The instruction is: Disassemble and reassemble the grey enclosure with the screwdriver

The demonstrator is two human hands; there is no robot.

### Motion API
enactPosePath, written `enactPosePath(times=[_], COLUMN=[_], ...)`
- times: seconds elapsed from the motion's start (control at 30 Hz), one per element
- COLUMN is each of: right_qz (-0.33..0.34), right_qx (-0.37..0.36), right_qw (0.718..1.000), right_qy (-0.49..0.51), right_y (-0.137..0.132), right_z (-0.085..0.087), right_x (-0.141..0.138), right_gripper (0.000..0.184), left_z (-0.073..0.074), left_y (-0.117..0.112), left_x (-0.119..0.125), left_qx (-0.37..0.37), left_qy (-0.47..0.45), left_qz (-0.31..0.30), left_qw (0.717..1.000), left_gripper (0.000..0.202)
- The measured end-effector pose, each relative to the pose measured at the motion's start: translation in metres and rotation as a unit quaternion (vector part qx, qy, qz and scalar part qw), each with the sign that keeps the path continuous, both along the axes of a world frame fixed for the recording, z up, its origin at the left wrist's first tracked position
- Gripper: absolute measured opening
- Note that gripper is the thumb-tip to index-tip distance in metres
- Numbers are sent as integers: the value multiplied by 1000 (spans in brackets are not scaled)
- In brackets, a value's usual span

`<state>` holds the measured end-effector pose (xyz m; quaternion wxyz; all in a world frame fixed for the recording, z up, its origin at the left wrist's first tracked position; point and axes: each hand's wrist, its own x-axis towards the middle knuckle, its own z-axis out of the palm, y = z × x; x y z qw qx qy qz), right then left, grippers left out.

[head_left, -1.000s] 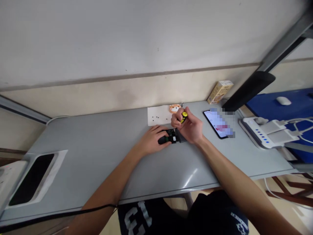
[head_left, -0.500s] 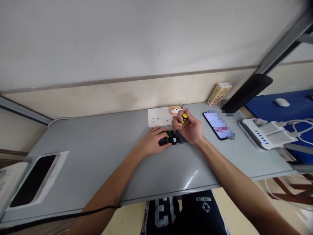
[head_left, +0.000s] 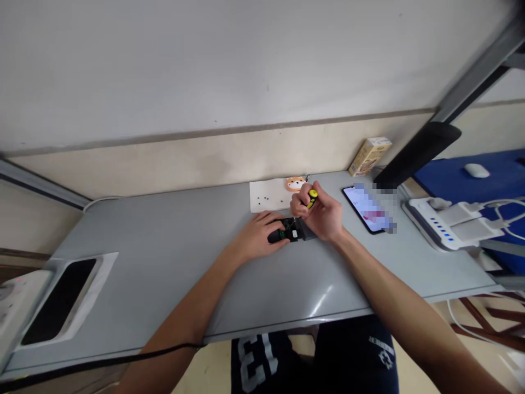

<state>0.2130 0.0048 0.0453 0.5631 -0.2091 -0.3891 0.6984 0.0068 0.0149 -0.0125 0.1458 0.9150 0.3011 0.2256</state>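
Note:
My left hand (head_left: 262, 235) lies over the left end of a small dark device (head_left: 293, 234) on the grey desk, its fingers gripping it. The device's insides show, with green circuit board parts and a small white square. A black and yellow screwdriver (head_left: 312, 198) stands upright in my right hand (head_left: 322, 213), whose fingers are wrapped round the handle. Its thin shaft points down at the device; the tip is too small to make out. Behind the hands, a white paper sheet (head_left: 266, 203) bears several tiny dark pieces that look like screws.
An orange and white animal-face item (head_left: 296, 184) lies on the sheet. To the right are a lit phone (head_left: 365, 208), a small carton (head_left: 369, 157), a black upright object (head_left: 418, 156) and a power strip (head_left: 429, 223) with plugs. A dark phone (head_left: 61, 301) lies far left.
The whole view has shifted slightly and the legs under the desk have moved. Both hands keep their holds on the device and the screwdriver.

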Motion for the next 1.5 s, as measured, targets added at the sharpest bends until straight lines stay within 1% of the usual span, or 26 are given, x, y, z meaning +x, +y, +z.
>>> enactPosePath(times=[0.3,0.5,0.6,0.7,0.9,1.07,1.23,1.4,1.5], right_qz=[-19,-4,-18,-24,-15,-32,-15,-31,-20], right_qx=[-1,7,5,-1,4,3,0,-4,-21], right_qw=[1000,1000,1000,1000,1000,999,1000,999,1000], right_qy=[1,12,11,4,-2,-8,-17,6,7], right_y=[0,2,2,1,-1,-2,-2,-1,-2], right_z=[-1,-1,-1,-1,0,2,1,0,1], right_x=[0,2,2,0,-1,-1,-1,-1,-2], right_gripper=[53,48,47,48,49,49,45,44,44], left_z=[0,1,2,4,5,3,3,7,10], left_y=[0,1,0,-1,-1,-1,-3,-5,-6], left_x=[0,1,2,2,1,0,1,3,5], left_qx=[6,1,3,9,10,3,-3,-7,-12], left_qy=[5,-3,-3,4,16,17,15,20,24], left_qz=[-3,-9,-10,-5,-3,-2,2,5,8], left_qw=[1000,1000,1000,1000,1000,1000,1000,1000,1000], left_gripper=[17,14,15,15,16,17,16,20,26])
